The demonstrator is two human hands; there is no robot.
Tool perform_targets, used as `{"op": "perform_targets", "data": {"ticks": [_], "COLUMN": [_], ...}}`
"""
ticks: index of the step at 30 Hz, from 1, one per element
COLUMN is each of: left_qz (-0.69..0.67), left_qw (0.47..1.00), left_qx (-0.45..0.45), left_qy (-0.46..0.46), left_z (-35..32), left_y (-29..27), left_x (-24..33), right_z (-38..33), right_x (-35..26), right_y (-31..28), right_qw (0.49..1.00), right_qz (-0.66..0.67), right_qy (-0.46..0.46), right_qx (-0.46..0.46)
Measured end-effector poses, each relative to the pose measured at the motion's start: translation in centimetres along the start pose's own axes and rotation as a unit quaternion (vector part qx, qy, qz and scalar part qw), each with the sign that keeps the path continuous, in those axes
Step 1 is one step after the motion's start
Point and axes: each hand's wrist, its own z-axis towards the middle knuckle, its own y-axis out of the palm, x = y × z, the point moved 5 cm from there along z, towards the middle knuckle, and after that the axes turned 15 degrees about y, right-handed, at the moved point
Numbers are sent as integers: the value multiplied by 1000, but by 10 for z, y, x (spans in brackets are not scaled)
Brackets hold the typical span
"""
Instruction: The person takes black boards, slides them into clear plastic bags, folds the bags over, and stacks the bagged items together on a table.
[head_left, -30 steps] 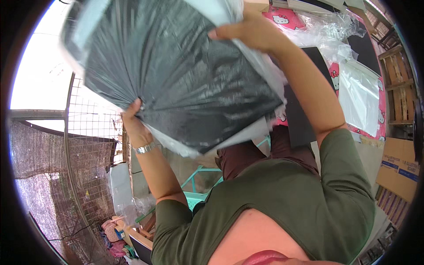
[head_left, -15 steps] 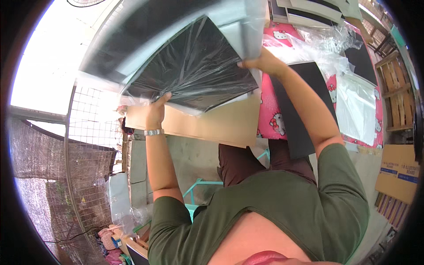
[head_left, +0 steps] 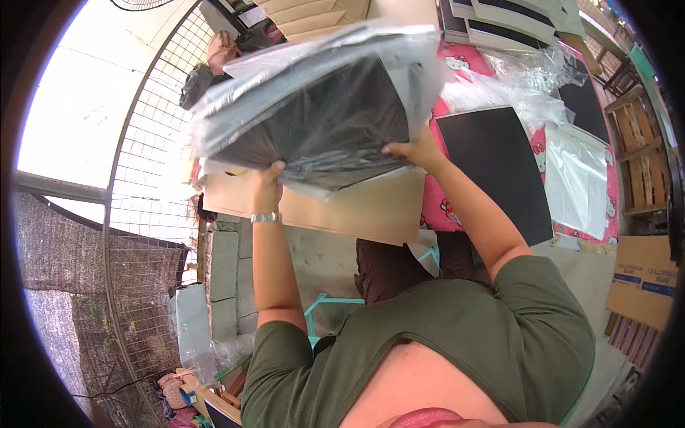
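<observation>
Pink cloth table (head_left: 457, 207) w/ black panel (head_left: 496, 167); both hands' fingers (head_left: 275, 171) gripping bagged black stack (head_left: 321, 114).

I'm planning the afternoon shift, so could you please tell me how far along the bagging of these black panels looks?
In hand: the left hand and right hand hold up a clear plastic bag with black panels already inside, above a cardboard box. Left: one bare black panel and an empty bag lie on the pink table. The stacked panels at the far edge may be finished; I cannot tell.

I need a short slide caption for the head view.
Both hands, left and right, hold a plastic-wrapped black panel above a cardboard sheet.
</observation>
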Motion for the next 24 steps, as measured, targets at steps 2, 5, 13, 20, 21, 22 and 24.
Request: {"op": "perform_targets", "data": {"ticks": [2, 5, 13, 20, 21, 22, 24], "left_qz": [28, 43, 81, 109, 116, 118, 189], "left_qw": [999, 997, 994, 984, 984, 985, 972], "left_qx": [39, 21, -8, 113, 108, 102, 86], "left_qy": [-24, -58, -73, -78, -80, -68, -108], "left_z": [5, 28, -3, -28, -31, -24, -31], "left_y": [-4, 20, -20, -86, -59, -28, 16], "left_x": [-16, -14, 17, -58, -51, -44, -35], "right_z": [14, 13, -29, -20, -31, -35, -47], "right_x": [1, -8, -53, 39, 39, 27, -3], "right_y": [0, -1, 0, 35, 27, 13, -15], "right_qw": [999, 995, 998, 995, 992, 987, 978], "right_qz": [-24, -54, -55, -83, -93, -106, -150], "right_qy": [36, 49, -6, 40, 31, 9, 108], "right_qx": [16, 69, 41, 32, 76, 120, 100]}}
